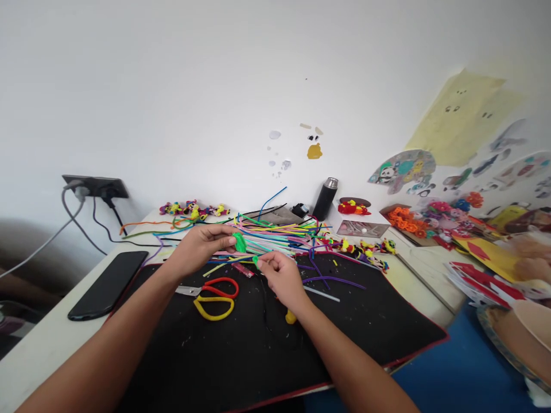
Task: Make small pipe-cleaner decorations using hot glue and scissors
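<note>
My left hand (206,245) is closed, its thumb and fingers pinching a bright green bundle of fuzzy pipe cleaner (240,242). Just to the right and a little lower, my right hand (282,276) pinches a small green pipe cleaner piece (255,261); whether the two green parts are joined I cannot tell. Both hands are raised over a black mat (258,367). Beneath my left forearm and wrist lie scissors (217,280) with one red and one yellow handle loop. Behind my hands spreads a heap of many-coloured pipe cleaners (279,234). A yellow object (291,316) shows partly beside my right wrist.
A black phone (107,285) lies at the left. Small colourful pipe cleaner figures (193,210) line the back. A black flask (325,199) stands near a white box (359,221). Orange pieces (404,219) and papers crowd the right. Cables hang from a wall socket (95,186).
</note>
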Motion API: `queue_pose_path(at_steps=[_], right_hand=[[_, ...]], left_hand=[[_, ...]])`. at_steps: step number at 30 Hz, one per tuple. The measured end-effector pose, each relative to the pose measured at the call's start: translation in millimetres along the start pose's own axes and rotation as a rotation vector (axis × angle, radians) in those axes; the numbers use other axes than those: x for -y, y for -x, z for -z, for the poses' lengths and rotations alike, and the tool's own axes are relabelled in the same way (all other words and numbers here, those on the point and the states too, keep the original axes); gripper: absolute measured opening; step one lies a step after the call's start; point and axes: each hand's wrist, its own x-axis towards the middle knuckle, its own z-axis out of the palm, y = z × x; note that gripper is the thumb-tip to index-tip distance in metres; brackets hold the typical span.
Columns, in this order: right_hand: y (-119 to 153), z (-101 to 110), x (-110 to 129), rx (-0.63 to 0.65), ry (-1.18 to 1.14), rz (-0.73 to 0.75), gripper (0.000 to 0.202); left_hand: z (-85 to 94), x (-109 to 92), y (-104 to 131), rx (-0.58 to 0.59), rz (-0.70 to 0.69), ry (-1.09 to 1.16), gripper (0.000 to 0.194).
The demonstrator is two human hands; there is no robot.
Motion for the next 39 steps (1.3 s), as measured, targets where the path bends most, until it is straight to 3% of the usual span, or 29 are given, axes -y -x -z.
queue_pose_path(at_steps=[3, 6, 20, 27, 39], right_hand=[[-1.9, 2.4, 10.5, -0.040, -0.269, -0.071, 0.033], [-0.7, 0.2, 23.4, -0.049, -0.368, -0.059, 0.034], [-0.4, -8.6, 23.9, -0.035, -0.324, -0.007, 0.033], [1.4, -8.9, 27.4, -0.023, -0.280, 0.016, 0.032], [2.3, -11.0, 24.1, -0.013, -0.299, 0.022, 0.034]], left_hand=[[-1.5, 7.4, -1.2, 0.013, 0.022, 0.018, 0.033], [-3.5, 13.3, -1.6, 0.043, 0.024, 0.001, 0.031], [-12.9, 19.1, 1.1, 0.139, -0.021, -0.047, 0.036], [-18.1, 15.9, 3.9, 0.154, 0.007, 0.033, 0.033], [-19.7, 16.2, 3.1, 0.149, -0.010, -0.014, 0.038]])
